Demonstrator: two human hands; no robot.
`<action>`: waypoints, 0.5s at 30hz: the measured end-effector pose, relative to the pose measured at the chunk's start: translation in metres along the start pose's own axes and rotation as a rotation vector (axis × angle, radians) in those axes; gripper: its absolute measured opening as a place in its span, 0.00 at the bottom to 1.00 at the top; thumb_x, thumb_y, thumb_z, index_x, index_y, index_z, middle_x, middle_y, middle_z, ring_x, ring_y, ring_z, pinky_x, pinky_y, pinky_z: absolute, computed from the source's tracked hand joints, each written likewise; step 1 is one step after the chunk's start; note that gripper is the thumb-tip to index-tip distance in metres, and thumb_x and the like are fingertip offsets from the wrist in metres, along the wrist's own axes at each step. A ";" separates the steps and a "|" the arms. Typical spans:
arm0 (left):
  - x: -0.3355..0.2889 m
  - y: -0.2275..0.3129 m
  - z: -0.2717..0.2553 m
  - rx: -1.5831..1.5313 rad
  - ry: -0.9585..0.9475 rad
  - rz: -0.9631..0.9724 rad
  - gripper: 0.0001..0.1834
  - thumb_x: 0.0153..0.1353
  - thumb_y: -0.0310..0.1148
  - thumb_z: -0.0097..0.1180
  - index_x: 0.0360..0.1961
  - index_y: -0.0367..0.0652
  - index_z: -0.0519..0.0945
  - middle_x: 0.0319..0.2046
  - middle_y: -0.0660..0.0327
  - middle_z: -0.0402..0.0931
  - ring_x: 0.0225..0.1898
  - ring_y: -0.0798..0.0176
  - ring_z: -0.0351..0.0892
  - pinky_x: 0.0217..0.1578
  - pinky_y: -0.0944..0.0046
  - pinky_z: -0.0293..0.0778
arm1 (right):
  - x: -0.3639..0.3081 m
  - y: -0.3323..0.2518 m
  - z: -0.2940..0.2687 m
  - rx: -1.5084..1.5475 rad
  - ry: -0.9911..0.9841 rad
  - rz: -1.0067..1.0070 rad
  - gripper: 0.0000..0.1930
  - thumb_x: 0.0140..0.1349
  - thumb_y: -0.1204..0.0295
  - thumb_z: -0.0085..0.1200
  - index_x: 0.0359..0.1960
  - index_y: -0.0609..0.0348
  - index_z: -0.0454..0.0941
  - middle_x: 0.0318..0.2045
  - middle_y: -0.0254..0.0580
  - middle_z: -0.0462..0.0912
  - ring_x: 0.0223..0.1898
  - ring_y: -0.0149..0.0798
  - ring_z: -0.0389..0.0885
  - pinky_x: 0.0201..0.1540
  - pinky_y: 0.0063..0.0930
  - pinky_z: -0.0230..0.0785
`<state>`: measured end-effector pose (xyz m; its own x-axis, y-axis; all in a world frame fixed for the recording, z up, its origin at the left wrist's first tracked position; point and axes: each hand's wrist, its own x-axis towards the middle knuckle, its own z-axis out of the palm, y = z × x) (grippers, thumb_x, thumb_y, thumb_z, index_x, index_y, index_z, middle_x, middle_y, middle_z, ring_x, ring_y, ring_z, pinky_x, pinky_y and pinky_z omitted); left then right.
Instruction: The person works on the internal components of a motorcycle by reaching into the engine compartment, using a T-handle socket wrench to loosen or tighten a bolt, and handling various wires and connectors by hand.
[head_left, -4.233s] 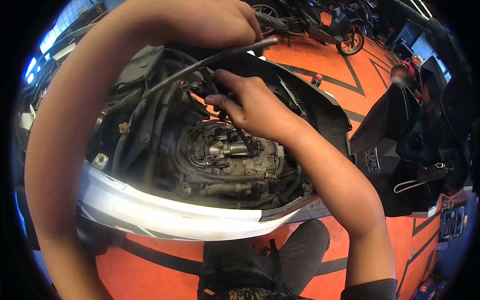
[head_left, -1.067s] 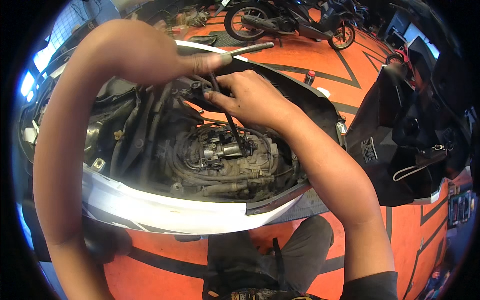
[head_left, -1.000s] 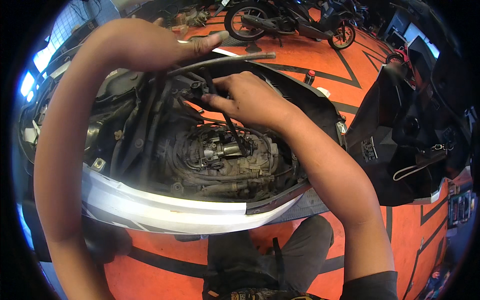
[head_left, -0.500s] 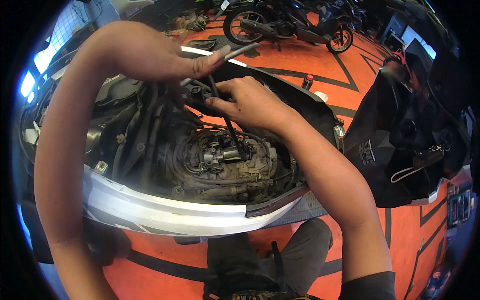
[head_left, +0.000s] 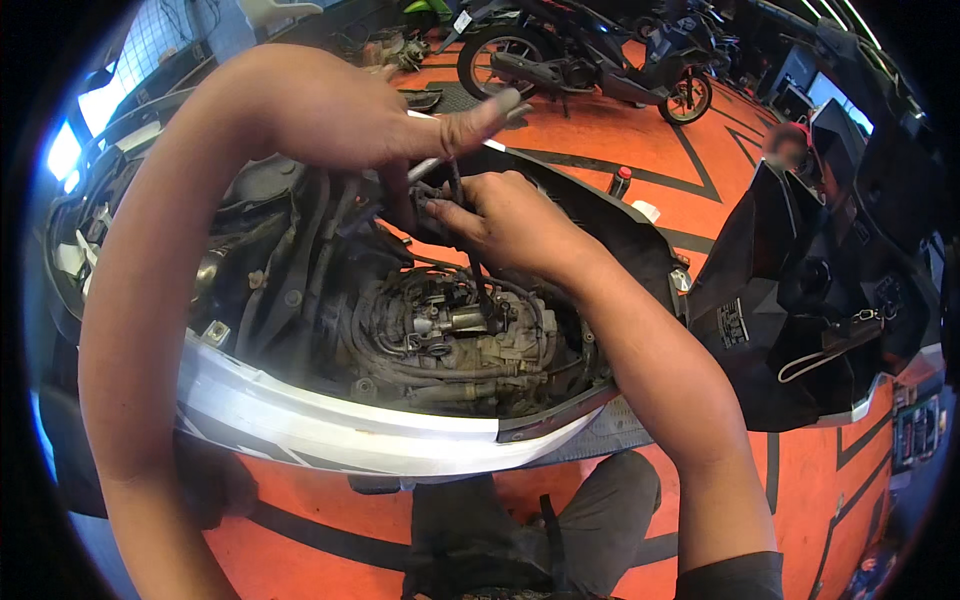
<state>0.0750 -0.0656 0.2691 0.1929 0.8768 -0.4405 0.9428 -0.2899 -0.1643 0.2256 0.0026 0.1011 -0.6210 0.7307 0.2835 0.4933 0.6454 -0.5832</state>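
Note:
A T-handle wrench [head_left: 477, 266] stands upright, its dark shaft running down to the dirty engine [head_left: 455, 345] in the opened body of a white and black scooter [head_left: 330, 428]. My left hand [head_left: 345, 115] is bent over the wrench's top at the silver crossbar, thumb stretched out to the right. Its other fingers hang down behind the bar, partly hidden. Lower on the shaft, my right hand [head_left: 505, 220] is closed around it, thumb toward the left. At the shaft's foot lies a silver cylindrical part [head_left: 462, 318] among hoses and cables.
The scooter's raised black seat section [head_left: 770, 290] stands at right, with a cord loop hanging from it. Beyond the scooter, a red-capped can [head_left: 621, 182] stands on the orange floor. Another motorcycle [head_left: 575, 65] is parked at the back. My legs [head_left: 600, 520] are below.
The wrench's crossbar has turned and is now mostly covered by my left hand, which has swung slightly right. My right hand stays on the shaft. The whole view has shifted a little.

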 end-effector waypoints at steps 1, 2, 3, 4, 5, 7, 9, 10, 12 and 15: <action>0.003 -0.001 0.000 0.048 -0.016 -0.146 0.34 0.72 0.68 0.12 0.76 0.79 0.47 0.65 0.51 0.72 0.78 0.44 0.40 0.73 0.30 0.40 | -0.001 -0.002 -0.002 -0.003 -0.005 0.006 0.20 0.68 0.54 0.55 0.37 0.60 0.86 0.29 0.58 0.86 0.36 0.60 0.86 0.43 0.50 0.76; 0.006 -0.006 -0.002 0.143 0.004 -0.144 0.32 0.73 0.67 0.11 0.77 0.84 0.43 0.68 0.51 0.70 0.80 0.44 0.36 0.73 0.28 0.37 | -0.002 -0.006 -0.001 0.002 -0.020 -0.001 0.20 0.68 0.54 0.55 0.37 0.61 0.86 0.30 0.58 0.86 0.36 0.60 0.86 0.43 0.50 0.76; 0.015 -0.006 0.004 0.236 0.071 -0.187 0.31 0.73 0.66 0.10 0.76 0.86 0.41 0.69 0.51 0.68 0.80 0.44 0.36 0.73 0.28 0.37 | -0.006 -0.008 -0.002 -0.011 -0.044 0.046 0.20 0.69 0.55 0.55 0.39 0.62 0.84 0.31 0.59 0.86 0.38 0.61 0.85 0.45 0.51 0.76; 0.022 -0.009 0.008 0.264 0.126 -0.207 0.35 0.71 0.70 0.12 0.76 0.80 0.48 0.71 0.50 0.64 0.80 0.45 0.37 0.73 0.30 0.38 | -0.006 -0.012 -0.001 0.003 -0.056 -0.021 0.19 0.69 0.56 0.54 0.40 0.64 0.84 0.30 0.59 0.85 0.36 0.61 0.85 0.43 0.50 0.75; 0.028 -0.011 0.012 0.217 0.234 -0.153 0.40 0.69 0.73 0.13 0.77 0.75 0.56 0.74 0.50 0.60 0.80 0.46 0.39 0.74 0.32 0.38 | -0.006 -0.014 0.002 0.018 -0.068 -0.086 0.19 0.70 0.58 0.54 0.41 0.65 0.83 0.30 0.60 0.85 0.35 0.61 0.85 0.40 0.49 0.74; 0.036 -0.014 0.015 -0.118 0.357 0.031 0.46 0.67 0.76 0.15 0.70 0.62 0.69 0.74 0.50 0.60 0.79 0.47 0.45 0.74 0.36 0.42 | -0.006 -0.016 0.007 -0.013 -0.119 -0.120 0.19 0.72 0.59 0.52 0.47 0.66 0.80 0.31 0.63 0.84 0.36 0.64 0.83 0.42 0.49 0.73; 0.036 -0.014 0.016 -0.296 0.370 0.268 0.55 0.63 0.80 0.14 0.64 0.51 0.78 0.66 0.50 0.69 0.74 0.46 0.57 0.75 0.44 0.45 | -0.004 -0.014 0.012 -0.009 -0.073 -0.146 0.19 0.71 0.57 0.52 0.47 0.62 0.80 0.35 0.61 0.85 0.40 0.64 0.83 0.46 0.54 0.74; 0.034 -0.014 0.016 -0.262 0.300 0.295 0.60 0.59 0.83 0.11 0.61 0.47 0.81 0.59 0.49 0.79 0.70 0.44 0.67 0.76 0.50 0.47 | -0.004 -0.013 0.014 -0.004 -0.052 -0.168 0.19 0.70 0.56 0.52 0.47 0.61 0.79 0.37 0.59 0.86 0.42 0.65 0.84 0.48 0.56 0.75; 0.028 -0.013 0.016 -0.225 0.201 0.397 0.60 0.59 0.83 0.12 0.57 0.46 0.84 0.55 0.50 0.81 0.72 0.44 0.62 0.76 0.48 0.45 | -0.001 -0.005 0.008 0.035 0.051 -0.147 0.18 0.71 0.57 0.51 0.47 0.60 0.79 0.37 0.61 0.85 0.43 0.64 0.84 0.47 0.56 0.75; 0.026 -0.016 0.017 0.100 0.181 -0.045 0.58 0.62 0.80 0.12 0.54 0.46 0.86 0.57 0.52 0.80 0.77 0.41 0.46 0.77 0.42 0.37 | -0.001 0.000 -0.003 -0.043 0.025 0.011 0.18 0.71 0.57 0.50 0.41 0.61 0.82 0.35 0.63 0.85 0.41 0.64 0.85 0.45 0.56 0.76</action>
<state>0.0607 -0.0448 0.2447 0.2055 0.9417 -0.2665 0.9216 -0.2778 -0.2710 0.2277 0.0031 0.1027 -0.6004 0.7428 0.2965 0.5261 0.6460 -0.5531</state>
